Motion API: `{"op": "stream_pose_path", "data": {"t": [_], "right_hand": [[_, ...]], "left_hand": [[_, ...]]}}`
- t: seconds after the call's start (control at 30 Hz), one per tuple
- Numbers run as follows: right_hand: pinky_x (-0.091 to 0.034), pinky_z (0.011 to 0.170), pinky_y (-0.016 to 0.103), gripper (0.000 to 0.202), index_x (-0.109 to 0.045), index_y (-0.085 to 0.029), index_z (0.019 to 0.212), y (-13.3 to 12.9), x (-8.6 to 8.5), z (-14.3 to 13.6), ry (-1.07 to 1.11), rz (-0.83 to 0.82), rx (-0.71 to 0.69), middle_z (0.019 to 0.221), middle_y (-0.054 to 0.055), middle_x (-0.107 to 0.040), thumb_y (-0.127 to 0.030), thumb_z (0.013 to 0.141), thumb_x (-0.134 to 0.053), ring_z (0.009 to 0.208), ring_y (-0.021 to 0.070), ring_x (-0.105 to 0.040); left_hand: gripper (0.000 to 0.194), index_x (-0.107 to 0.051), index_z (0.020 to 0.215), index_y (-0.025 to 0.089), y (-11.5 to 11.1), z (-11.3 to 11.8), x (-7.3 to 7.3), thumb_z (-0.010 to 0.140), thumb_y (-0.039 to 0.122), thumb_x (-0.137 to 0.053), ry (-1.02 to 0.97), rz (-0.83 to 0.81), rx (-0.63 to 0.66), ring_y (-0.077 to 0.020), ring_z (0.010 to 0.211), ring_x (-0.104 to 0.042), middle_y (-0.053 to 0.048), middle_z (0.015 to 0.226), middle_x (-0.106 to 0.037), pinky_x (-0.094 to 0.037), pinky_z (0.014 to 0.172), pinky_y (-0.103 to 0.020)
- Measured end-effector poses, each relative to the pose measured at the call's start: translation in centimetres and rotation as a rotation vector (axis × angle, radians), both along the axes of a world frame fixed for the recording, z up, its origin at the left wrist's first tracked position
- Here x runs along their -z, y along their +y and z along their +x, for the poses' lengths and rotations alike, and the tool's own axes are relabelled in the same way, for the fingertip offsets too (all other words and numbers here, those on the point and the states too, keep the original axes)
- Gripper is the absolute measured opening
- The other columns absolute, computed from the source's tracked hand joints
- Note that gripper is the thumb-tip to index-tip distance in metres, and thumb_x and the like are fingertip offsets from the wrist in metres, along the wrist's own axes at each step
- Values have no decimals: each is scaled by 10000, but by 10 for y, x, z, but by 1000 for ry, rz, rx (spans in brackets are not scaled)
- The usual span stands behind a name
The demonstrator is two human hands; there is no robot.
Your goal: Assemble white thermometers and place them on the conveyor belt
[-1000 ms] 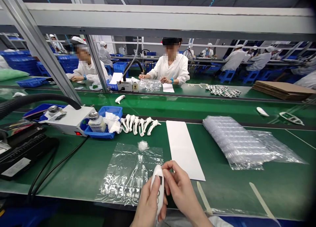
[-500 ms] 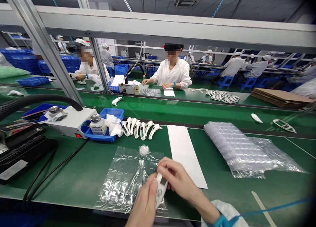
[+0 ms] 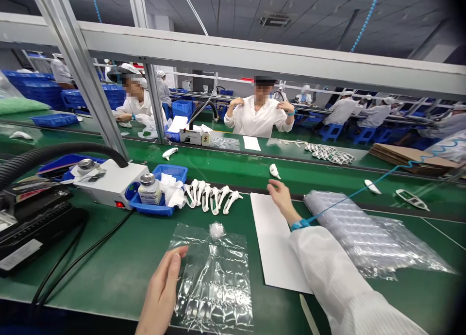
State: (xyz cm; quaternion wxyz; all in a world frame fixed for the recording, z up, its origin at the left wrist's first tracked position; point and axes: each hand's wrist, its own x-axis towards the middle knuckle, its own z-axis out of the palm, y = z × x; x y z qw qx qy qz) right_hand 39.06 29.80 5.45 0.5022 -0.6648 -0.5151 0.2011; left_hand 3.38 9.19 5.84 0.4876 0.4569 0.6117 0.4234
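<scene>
The two hands are well apart, and neither grips anything. The right hand (image 3: 280, 194) reaches forward with its fingers loosely bent, and just beyond its fingertips a white handheld unit (image 3: 274, 171) lies on the green belt (image 3: 225, 167). A blue wristband (image 3: 300, 224) with a coiled cord circles that wrist, above a white sleeve (image 3: 338, 272). Beneath the right hand and forearm is a long sheet of white paper (image 3: 271, 247), and to their right sits a stack of clear plastic packaging (image 3: 342, 223).

The left hand (image 3: 163, 281) is nearer the body, fingers extended and slightly parted at the left edge of a clear plastic sheet (image 3: 218, 276) (whether it touches the film, I cannot tell). A small crumpled translucent clump (image 3: 217, 230) rests at the sheet's far edge, ahead and to the right of the left hand. Farther ahead of that hand stands a row of white curved parts (image 3: 214, 197), beside a blue tray (image 3: 156, 209) holding a bottle (image 3: 150, 192).
</scene>
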Motion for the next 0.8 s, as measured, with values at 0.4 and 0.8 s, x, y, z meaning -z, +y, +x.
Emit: {"op": "stream_pose_path", "data": {"t": [0.4, 0.8], "right_hand": [[-408, 389, 150, 149, -569, -120, 978, -26, 24, -124, 130, -338, -296, 663, -57, -556, -267, 950, -568, 417, 42, -474], [-375, 345, 165, 396, -335, -242, 863, -183, -15, -151, 531, -365, -739, 656, -70, -584, -470, 800, -652, 390, 98, -549]], "left_hand": [[477, -635, 1067, 260, -6, 5, -1, 834, 634, -451, 2, 15, -8, -302, 1207, -507, -70, 1226, -621, -377, 1041, -427], [493, -612, 1165, 212, -6, 44, -2, 773, 505, -673, -516, -18, 69, -275, 1119, -586, -105, 1150, -670, -458, 963, -370]]}}
